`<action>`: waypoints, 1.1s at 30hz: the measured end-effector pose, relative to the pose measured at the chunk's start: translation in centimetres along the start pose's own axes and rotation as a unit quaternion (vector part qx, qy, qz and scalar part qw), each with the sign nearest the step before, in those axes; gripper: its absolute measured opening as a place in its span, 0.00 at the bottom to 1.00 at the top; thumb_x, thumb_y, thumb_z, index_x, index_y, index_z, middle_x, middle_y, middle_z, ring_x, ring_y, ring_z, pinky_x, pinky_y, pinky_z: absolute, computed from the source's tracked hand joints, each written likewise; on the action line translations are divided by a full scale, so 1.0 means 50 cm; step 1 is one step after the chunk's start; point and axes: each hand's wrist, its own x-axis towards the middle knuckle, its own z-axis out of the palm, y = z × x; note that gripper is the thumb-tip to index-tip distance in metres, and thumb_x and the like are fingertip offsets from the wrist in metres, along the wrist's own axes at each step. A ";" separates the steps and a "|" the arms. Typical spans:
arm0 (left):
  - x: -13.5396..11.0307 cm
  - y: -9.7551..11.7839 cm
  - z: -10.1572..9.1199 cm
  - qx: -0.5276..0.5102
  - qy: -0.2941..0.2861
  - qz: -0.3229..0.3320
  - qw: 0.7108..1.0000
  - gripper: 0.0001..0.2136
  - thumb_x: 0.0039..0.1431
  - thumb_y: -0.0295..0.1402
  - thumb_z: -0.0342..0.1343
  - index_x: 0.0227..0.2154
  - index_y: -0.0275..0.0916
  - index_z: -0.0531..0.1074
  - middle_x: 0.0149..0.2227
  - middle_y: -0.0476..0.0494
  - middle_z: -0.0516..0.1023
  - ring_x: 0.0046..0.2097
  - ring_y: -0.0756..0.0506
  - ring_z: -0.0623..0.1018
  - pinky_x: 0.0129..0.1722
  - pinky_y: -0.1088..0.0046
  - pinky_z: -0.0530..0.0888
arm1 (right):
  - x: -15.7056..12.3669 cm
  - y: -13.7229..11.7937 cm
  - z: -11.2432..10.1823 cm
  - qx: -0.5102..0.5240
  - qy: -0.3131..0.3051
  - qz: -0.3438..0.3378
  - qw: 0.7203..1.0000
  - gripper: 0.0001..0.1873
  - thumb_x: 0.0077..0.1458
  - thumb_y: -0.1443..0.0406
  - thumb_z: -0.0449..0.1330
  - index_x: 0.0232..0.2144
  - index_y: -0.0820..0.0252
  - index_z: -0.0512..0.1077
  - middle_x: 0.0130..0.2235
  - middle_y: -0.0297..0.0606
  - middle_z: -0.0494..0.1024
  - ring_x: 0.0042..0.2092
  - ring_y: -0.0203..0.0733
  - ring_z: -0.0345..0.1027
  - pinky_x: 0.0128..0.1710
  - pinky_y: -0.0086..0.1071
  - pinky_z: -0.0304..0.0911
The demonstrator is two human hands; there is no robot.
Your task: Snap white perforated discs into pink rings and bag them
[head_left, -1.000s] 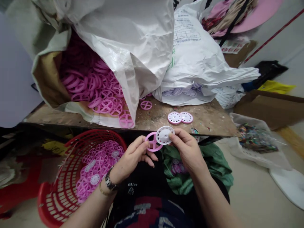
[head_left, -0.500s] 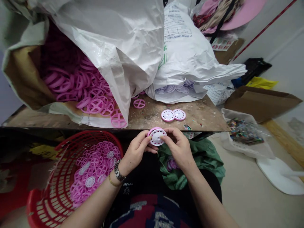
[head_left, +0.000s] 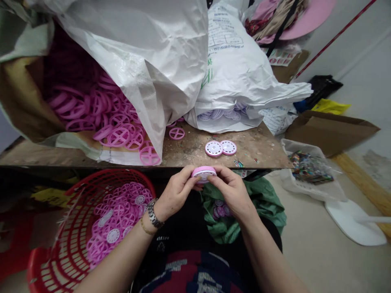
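My left hand (head_left: 175, 192) and my right hand (head_left: 232, 188) both pinch one pink wheel with a white disc (head_left: 204, 173) pressed onto it, just below the bench's front edge. Two more white-and-pink discs (head_left: 220, 148) lie on the wooden bench (head_left: 259, 150) a little beyond my fingers. A red basket (head_left: 76, 248) at my lower left holds several joined pink wheels. An open sack (head_left: 100, 118) spills loose pink spoked wheels on the left of the bench.
A white bag (head_left: 241, 81) with pale discs inside lies at the back of the bench. Green cloth (head_left: 262, 211) covers my lap. On the floor at the right are a cardboard box (head_left: 330, 130) and a clear bag of small coloured parts (head_left: 308, 171).
The pink wheel in my left hand and the white disc in my right came together into one piece, now tilted flat between both hands. The view shifted slightly.
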 end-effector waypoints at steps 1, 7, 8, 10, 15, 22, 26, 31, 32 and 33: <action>0.001 0.003 -0.002 0.005 -0.009 0.002 1.000 0.12 0.65 0.39 0.48 0.45 0.37 0.68 0.40 0.46 0.72 0.37 0.48 0.78 0.37 0.72 0.79 | -0.002 -0.002 0.001 -0.002 0.006 -0.007 1.000 0.10 0.51 0.61 0.63 0.35 0.59 0.77 0.36 0.35 0.79 0.40 0.42 0.71 0.43 0.33 0.65; 0.005 0.012 0.009 0.025 0.023 -0.003 0.999 0.12 0.65 0.41 0.48 0.40 0.39 0.70 0.35 0.48 0.72 0.32 0.49 0.76 0.32 0.75 0.76 | -0.008 -0.007 0.008 -0.089 0.047 -0.063 0.993 0.04 0.52 0.65 0.61 0.30 0.58 0.76 0.31 0.33 0.77 0.35 0.40 0.69 0.39 0.31 0.65; 0.007 0.011 0.013 0.031 0.046 -0.002 0.998 0.12 0.65 0.41 0.48 0.38 0.39 0.70 0.33 0.49 0.72 0.30 0.49 0.76 0.30 0.75 0.75 | -0.007 -0.007 0.009 -0.099 0.052 -0.067 0.991 0.04 0.52 0.65 0.61 0.30 0.58 0.76 0.31 0.33 0.77 0.35 0.40 0.69 0.39 0.32 0.65; 0.011 0.007 0.022 0.037 0.075 0.002 0.996 0.12 0.64 0.41 0.49 0.35 0.39 0.70 0.29 0.50 0.71 0.27 0.50 0.74 0.28 0.76 0.74 | -0.002 -0.005 0.009 -0.100 0.051 -0.060 0.992 0.05 0.52 0.65 0.60 0.31 0.59 0.76 0.31 0.33 0.78 0.35 0.40 0.70 0.38 0.32 0.65; 0.024 -0.007 0.040 -0.022 0.101 -0.015 0.995 0.12 0.64 0.42 0.49 0.34 0.39 0.70 0.30 0.50 0.71 0.27 0.50 0.75 0.25 0.76 0.74 | 0.009 -0.006 0.003 -0.071 0.023 -0.049 0.996 0.08 0.54 0.63 0.60 0.35 0.59 0.76 0.34 0.34 0.79 0.37 0.40 0.70 0.39 0.31 0.66; 0.045 -0.008 0.046 -0.062 0.023 -0.009 0.998 0.12 0.62 0.41 0.52 0.44 0.41 0.69 0.37 0.48 0.73 0.30 0.48 0.77 0.28 0.72 0.78 | 0.017 -0.015 -0.009 -0.078 0.083 -0.053 0.992 0.06 0.52 0.64 0.61 0.32 0.59 0.76 0.31 0.32 0.77 0.33 0.38 0.69 0.37 0.30 0.64; 0.061 -0.002 0.043 0.020 0.005 0.014 1.000 0.13 0.63 0.39 0.51 0.48 0.41 0.69 0.41 0.45 0.76 0.35 0.46 0.78 0.35 0.70 0.77 | 0.024 -0.013 -0.026 -0.071 0.065 -0.026 0.995 0.09 0.51 0.61 0.62 0.34 0.60 0.77 0.33 0.35 0.79 0.36 0.41 0.70 0.40 0.33 0.65; 0.042 0.003 0.026 0.184 0.054 0.103 0.976 0.15 0.62 0.35 0.53 0.51 0.41 0.69 0.45 0.41 0.76 0.45 0.44 0.75 0.47 0.66 0.72 | 0.020 -0.005 -0.092 -0.178 0.015 0.012 0.984 0.13 0.52 0.59 0.60 0.38 0.58 0.77 0.38 0.36 0.80 0.40 0.45 0.72 0.43 0.35 0.66; 0.032 0.005 0.016 0.201 0.088 0.121 0.968 0.14 0.63 0.33 0.52 0.51 0.41 0.69 0.43 0.42 0.76 0.43 0.45 0.75 0.45 0.67 0.72 | 0.015 0.002 -0.112 -0.214 -0.002 0.028 0.976 0.14 0.52 0.58 0.59 0.38 0.58 0.77 0.40 0.37 0.80 0.40 0.45 0.72 0.44 0.36 0.66; 0.021 0.007 0.004 0.221 0.130 0.141 0.956 0.13 0.63 0.31 0.51 0.50 0.41 0.69 0.42 0.43 0.76 0.42 0.45 0.75 0.44 0.68 0.72 | 0.009 0.012 -0.134 -0.247 -0.014 0.043 0.968 0.15 0.51 0.56 0.59 0.38 0.57 0.77 0.40 0.37 0.81 0.40 0.46 0.73 0.44 0.37 0.66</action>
